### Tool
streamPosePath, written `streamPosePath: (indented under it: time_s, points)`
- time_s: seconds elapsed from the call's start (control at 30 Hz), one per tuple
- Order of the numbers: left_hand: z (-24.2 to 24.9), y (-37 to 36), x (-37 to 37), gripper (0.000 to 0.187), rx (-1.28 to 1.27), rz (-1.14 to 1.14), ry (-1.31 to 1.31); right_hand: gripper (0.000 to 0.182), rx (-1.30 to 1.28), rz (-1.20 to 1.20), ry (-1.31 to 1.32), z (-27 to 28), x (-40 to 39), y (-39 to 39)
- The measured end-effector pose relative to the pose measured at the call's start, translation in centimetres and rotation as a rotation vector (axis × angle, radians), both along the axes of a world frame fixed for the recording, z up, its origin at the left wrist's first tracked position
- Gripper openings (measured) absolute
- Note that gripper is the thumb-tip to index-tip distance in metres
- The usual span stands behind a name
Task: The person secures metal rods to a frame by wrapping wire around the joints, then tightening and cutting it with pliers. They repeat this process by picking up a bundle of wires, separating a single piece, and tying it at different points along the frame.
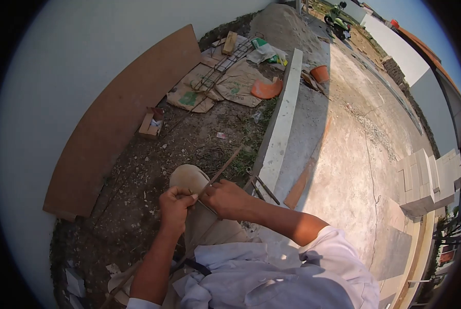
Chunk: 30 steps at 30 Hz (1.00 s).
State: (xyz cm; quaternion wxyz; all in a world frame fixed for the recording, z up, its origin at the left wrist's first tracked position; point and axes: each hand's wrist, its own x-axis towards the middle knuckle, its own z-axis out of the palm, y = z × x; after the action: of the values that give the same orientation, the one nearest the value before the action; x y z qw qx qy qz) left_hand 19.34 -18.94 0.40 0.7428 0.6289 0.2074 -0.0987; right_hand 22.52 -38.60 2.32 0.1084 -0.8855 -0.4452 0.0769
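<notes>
My right hand (222,200) is closed around a thin wooden or bamboo strip (225,166), which slants up and away from my fist over the bare ground. Right beside it, my left hand (175,206) has its thumb and fingers pinched together, almost touching the right. What the left fingertips hold is too small to make out. Both hands are in front of my bent knee (186,176), in beige trousers. Close to my right forearm, a hand tool with two dark handles (267,190) lies at the concrete curb's edge.
A concrete curb (287,110) runs along my right. A brown board (127,103) leans on the wall. Ahead are a small cardboard box (151,123), paper sacks (238,82), a rebar frame (222,69) and a sand heap (284,26). Pale blocks (421,180) are stacked right.
</notes>
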Motion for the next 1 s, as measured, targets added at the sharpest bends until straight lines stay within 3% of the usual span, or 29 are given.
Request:
streamPosePath:
  time_s: [0.13,0.27,0.4,0.5,0.6,0.7,0.8,0.9,1.0]
  points:
    - [-0.2,-0.4,-0.1,0.012,0.099,-0.008,-0.052,0.021,-0.102,0.071,-0.171,5.4,0.8,-0.5]
    - [-0.6,-0.2,-0.5,0.009,0.153,-0.06,-0.138,0.009,-0.023,0.149,-0.258,10.3,2.4,0.2]
    - [-1.7,-0.1,-1.0,0.011,0.079,-0.052,-0.271,0.007,0.146,0.259,-0.27,8.7,5.3,2.7]
    - [0.5,0.3,-1.4,0.01,0.265,-0.138,-0.154,0.007,0.159,0.207,-0.235,6.3,7.8,4.4]
    - [-0.1,0.3,-1.5,0.01,0.255,-0.096,-0.132,0.007,-0.114,0.175,-0.24,3.8,9.0,3.9]
    - [-1.0,-0.1,-1.2,0.013,0.228,-0.001,-0.13,0.012,-0.444,0.145,-0.117,6.5,6.7,3.1]
    - [-1.3,0.2,-0.9,0.011,0.279,-0.037,-0.164,0.015,-0.472,0.195,0.009,9.3,4.9,2.6]
    - [-0.6,-0.1,-0.7,0.009,0.194,-0.06,-0.149,0.012,-0.203,0.294,0.241,10.8,5.3,3.5]
    - [-0.3,-0.3,-0.6,0.005,0.28,-0.088,-0.263,0.011,-0.215,0.2,0.102,11.8,6.9,6.1]
